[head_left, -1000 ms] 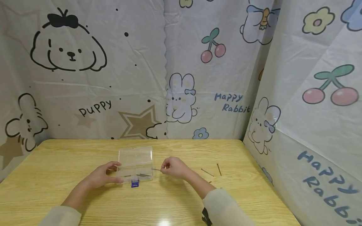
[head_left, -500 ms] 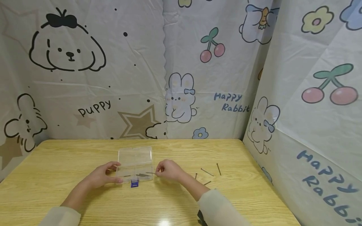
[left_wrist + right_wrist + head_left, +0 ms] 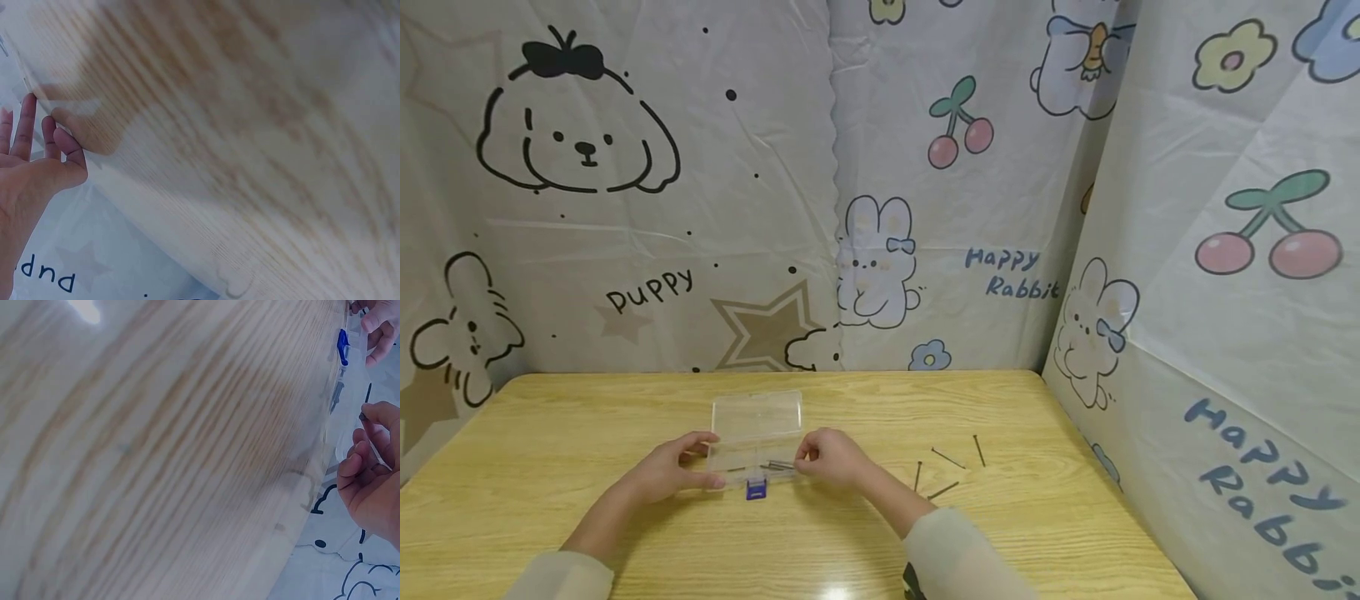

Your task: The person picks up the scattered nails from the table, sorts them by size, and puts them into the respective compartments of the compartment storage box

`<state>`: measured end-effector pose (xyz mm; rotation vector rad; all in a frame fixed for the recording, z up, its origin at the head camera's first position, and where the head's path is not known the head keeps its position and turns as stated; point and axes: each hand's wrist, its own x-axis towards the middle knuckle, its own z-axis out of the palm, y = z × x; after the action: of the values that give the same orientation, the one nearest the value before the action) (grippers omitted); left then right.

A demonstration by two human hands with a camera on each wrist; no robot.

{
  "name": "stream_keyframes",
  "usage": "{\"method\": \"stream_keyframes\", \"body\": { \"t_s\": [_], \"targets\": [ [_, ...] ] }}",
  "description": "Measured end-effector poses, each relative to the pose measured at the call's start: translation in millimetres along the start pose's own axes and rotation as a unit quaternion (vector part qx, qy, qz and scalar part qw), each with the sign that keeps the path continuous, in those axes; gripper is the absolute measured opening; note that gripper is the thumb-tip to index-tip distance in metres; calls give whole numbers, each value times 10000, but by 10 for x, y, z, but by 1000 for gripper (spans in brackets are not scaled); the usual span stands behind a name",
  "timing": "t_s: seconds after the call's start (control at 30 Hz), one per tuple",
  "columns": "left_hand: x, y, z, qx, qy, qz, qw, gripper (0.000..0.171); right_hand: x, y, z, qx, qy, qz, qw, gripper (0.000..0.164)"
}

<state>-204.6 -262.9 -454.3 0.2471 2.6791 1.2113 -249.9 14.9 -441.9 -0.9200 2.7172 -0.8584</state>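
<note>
A clear plastic box (image 3: pixel 757 414) stands with its lid raised and a blue latch (image 3: pixel 756 490) at its front. My left hand (image 3: pixel 670 469) holds the box's left end, thumb at the front corner and fingers further back. Between thumb and fingertips of my right hand (image 3: pixel 837 458) is a thin dark nail (image 3: pixel 368 395), its head showing in the right wrist view. That hand is at the box's right side, over its edge. Several nails (image 3: pixel 778 466) lie in the right compartment; a thin piece (image 3: pixel 737 469) lies in the left one.
Several loose nails (image 3: pixel 948 457) lie spread on the wooden table (image 3: pixel 865 542) to the right of my right hand. Printed cloth (image 3: pixel 760 208) hangs behind the table and along its right side.
My right hand has moved left, bringing the nail from beside the box to over its right compartment. Loose nails behind the forearm have come into view. My left hand stays on the box.
</note>
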Motion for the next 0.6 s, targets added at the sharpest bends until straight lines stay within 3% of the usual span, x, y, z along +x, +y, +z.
{"method": "stream_keyframes", "body": {
  "t_s": [0.6],
  "targets": [
    [2,-17,17,-20,23,-22,10000,77,79,-8,101,40,-6,165,9999,10]
  ]
}}
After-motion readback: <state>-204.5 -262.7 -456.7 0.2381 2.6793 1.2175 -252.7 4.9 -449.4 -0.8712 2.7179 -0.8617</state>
